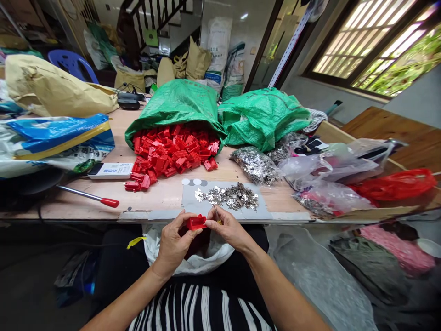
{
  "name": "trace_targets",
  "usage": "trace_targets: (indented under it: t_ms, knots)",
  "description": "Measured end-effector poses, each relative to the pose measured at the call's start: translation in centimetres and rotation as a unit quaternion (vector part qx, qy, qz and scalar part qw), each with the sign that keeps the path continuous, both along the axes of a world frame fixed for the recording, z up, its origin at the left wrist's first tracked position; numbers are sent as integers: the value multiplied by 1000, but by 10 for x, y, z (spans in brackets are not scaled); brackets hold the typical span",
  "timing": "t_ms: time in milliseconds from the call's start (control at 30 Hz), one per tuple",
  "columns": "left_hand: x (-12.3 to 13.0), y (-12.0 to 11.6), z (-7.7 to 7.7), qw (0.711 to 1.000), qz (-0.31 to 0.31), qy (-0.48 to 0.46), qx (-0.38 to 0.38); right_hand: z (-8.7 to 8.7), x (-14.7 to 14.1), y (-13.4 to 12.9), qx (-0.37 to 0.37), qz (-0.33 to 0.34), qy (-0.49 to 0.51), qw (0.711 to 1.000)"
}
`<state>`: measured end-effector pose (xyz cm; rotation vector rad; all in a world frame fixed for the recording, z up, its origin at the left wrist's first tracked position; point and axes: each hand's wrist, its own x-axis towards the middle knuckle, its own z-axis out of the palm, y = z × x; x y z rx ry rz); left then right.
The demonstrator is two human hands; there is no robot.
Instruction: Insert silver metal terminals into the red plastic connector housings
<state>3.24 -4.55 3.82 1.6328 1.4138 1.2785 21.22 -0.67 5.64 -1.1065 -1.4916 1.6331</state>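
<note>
Just off the table's front edge, my left hand point(173, 239) pinches a small red plastic housing point(196, 222) between thumb and fingers. My right hand point(227, 227) is closed beside it, fingertips meeting the housing's right end. A slim tool with a bit of yellow point(218, 221) shows between the right fingers; its kind is mostly hidden. Ahead of the hands, a pile of small flat metal pieces point(241, 196) lies on a grey sheet point(193, 206). Many more red housings point(172, 151) spill from a green woven sack point(182, 103). Below my hands a white sack point(206, 263) gapes in my lap.
A red-tipped lever point(109, 202) sticks out at the left, near a white-labelled box point(112, 170). Another green sack point(263, 115) and a clear bag of metal pieces point(255, 164) stand right of the housings. Plastic bags point(341, 165) crowd the right end.
</note>
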Motion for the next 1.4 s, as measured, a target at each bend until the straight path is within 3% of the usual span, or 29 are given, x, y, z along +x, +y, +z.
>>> trace_targets:
  t_ms: [133,267,367,533,700,900,1400]
  knots:
    - [-1,1,-4,996,-35,-64,-51,-1,0,-1,-14,8,4,1000]
    - [-7,9,-9,996,-60,-50,-50,-2,3,1,2,16,-25,1000]
    - [-13,18,-11,998,-66,18,-2,-6,7,2,80,2,-122,989]
    - [-17,34,-16,983,-100,139,74,-12,4,1,210,-2,-261,942]
    - [-13,42,-25,977,-113,165,71,-16,-3,0,266,-10,-291,919]
    - [-12,42,-28,973,-88,190,95,-19,-10,0,317,-3,-303,899]
    - [-16,40,-30,967,-81,221,93,-12,-22,0,315,47,-405,857]
